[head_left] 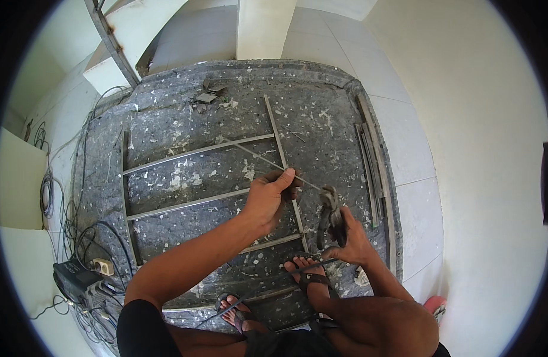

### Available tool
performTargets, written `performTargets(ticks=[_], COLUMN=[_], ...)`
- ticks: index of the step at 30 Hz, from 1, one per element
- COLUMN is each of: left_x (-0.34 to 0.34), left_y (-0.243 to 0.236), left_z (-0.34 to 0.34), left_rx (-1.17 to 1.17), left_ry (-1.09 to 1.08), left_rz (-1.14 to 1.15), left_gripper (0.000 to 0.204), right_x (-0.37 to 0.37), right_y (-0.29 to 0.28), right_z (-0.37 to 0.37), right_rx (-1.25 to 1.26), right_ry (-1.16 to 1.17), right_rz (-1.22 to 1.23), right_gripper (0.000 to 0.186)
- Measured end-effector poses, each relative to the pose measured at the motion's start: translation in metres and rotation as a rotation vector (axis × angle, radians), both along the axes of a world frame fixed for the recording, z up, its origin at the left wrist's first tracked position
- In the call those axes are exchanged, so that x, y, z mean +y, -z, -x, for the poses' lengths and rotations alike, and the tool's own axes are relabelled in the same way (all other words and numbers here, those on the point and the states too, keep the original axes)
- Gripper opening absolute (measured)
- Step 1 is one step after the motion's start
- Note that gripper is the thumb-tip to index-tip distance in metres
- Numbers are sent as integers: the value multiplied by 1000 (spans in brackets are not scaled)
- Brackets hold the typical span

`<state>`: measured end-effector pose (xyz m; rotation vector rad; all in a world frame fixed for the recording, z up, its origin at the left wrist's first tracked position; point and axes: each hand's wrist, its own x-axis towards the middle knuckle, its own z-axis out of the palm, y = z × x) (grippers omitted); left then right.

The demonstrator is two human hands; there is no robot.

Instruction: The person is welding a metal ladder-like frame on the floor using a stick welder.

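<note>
My left hand [274,197] pinches a thin grey welding rod [256,156] between thumb and fingers, partway along its length. The rod slants from upper left down to the jaws of a dark electrode holder [330,215]. Around that holder's handle my right hand [352,239] is closed; a dark cable runs from it toward my feet. Whether the jaws clamp the rod, I cannot tell. Beneath my hands lies a ladder-like metal frame [185,156] of square tubes, partly hidden by my left arm.
A paint-spattered dark mat [185,116] covers the floor. Metal offcuts [207,95] lie at its far side, long tubes [369,166] along its right. At left are a black welding machine [76,278], an extension socket [102,266] and tangled cables [48,190]. My sandalled feet stand by the frame.
</note>
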<state>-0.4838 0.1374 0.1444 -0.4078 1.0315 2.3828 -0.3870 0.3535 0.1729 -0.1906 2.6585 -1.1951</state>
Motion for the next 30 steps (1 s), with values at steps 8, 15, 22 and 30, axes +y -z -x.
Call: performTargets(ticks=[8, 15, 22, 30], left_x=[-44, -172, -223, -225], left_y=[49, 125, 162, 165], left_z=[10, -12, -14, 0], left_rx=[244, 917, 889, 798], left_ry=[444, 548, 644, 601], left_rz=[563, 1702, 1826, 1783], left_gripper=[32, 47, 32, 18], right_x=[19, 51, 48, 40], right_y=[7, 22, 39, 39], right_z=[-38, -89, -103, -90], right_rx=[99, -42, -99, -99], right_ry=[-44, 179, 220, 219], right_rz=[-135, -280, -322, -297], right_gripper=[41, 29, 28, 27])
